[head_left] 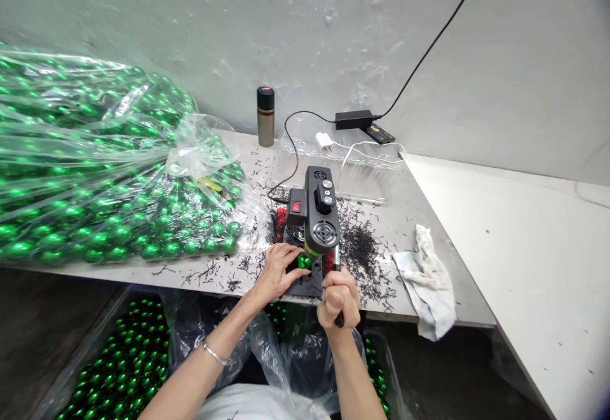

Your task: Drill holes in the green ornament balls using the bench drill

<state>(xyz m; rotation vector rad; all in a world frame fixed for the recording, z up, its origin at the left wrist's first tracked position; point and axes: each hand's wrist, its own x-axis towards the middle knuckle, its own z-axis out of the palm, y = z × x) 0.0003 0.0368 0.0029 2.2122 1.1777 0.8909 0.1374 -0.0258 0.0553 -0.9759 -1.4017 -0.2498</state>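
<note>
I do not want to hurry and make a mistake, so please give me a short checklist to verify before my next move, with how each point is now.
1. Green ball steadied by the left hand: ok, between thumb and fingers.
2. Right hand closed on the lever handle: ok.
3. Left fingers safely away from the black machine: cannot tell; they are close to its lower end.
4. Red switch in the wanted position: cannot tell.
5. Surface around the machine free of loose black pieces: not ok, many are scattered there.
6. White cloth away from the machine: ok, it lies off to the right.
</note>
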